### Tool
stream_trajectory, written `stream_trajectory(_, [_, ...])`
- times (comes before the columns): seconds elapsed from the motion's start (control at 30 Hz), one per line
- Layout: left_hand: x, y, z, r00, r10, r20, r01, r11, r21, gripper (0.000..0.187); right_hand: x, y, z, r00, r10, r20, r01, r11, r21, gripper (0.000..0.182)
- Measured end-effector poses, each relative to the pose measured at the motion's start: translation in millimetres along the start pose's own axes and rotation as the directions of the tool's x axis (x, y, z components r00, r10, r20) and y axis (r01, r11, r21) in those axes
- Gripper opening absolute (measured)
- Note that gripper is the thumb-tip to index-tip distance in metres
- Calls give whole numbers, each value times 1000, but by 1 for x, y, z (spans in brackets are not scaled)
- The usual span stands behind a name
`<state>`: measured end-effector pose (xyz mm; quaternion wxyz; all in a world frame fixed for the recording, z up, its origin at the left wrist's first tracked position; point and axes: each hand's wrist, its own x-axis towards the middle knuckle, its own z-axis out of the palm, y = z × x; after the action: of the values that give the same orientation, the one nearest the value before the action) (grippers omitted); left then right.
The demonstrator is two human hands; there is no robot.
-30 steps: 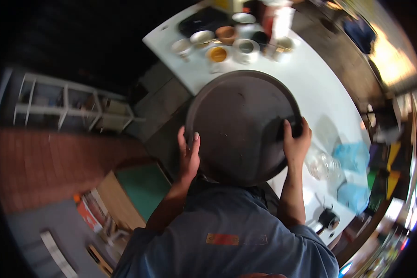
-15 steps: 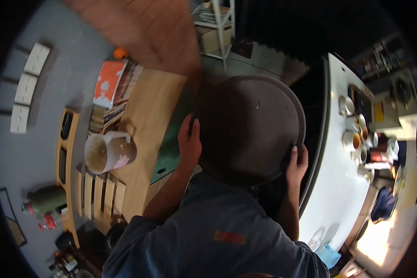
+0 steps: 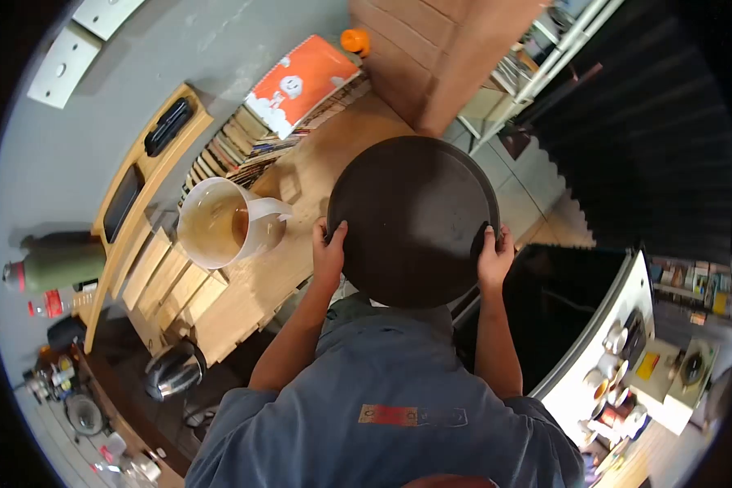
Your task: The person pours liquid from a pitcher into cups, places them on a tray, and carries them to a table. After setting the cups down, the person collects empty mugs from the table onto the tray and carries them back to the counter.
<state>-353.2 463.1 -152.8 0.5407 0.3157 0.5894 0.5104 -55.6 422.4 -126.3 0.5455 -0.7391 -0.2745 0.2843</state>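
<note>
A round dark serving tray (image 3: 411,224) with a low raised rim is held out in front of my body, nothing lying on it. My left hand (image 3: 328,252) grips its left edge, thumb on top. At the opposite edge, my right hand (image 3: 494,257) holds on the same way, its other fingers partly hidden around the rim. To the left of the tray, a translucent plastic pitcher (image 3: 262,236) with a handle stands on the wooden table (image 3: 374,122).
Books (image 3: 236,150) and an orange notebook (image 3: 305,81) line the wall side of the table. A metal kettle (image 3: 176,370) is below left. On the right is a white counter (image 3: 565,398) with cups; a white rack (image 3: 529,89) stands ahead.
My view has swung left, bringing the tray over the wooden table's edge side and away from the white counter. Both hands keep their hold on the tray.
</note>
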Motion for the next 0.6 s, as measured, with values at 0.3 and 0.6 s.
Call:
stream_trajectory(0.3, [24, -24, 9, 945, -175, -276, 169, 985, -47, 38, 116, 0, 100, 839, -92, 536, 274, 923, -270, 50])
stream_trajectory(0.6, [39, -17, 15, 913, -140, -383, 144, 989, -19, 47, 160, -4, 155, 601, -90, 794, 519, 800, -302, 58])
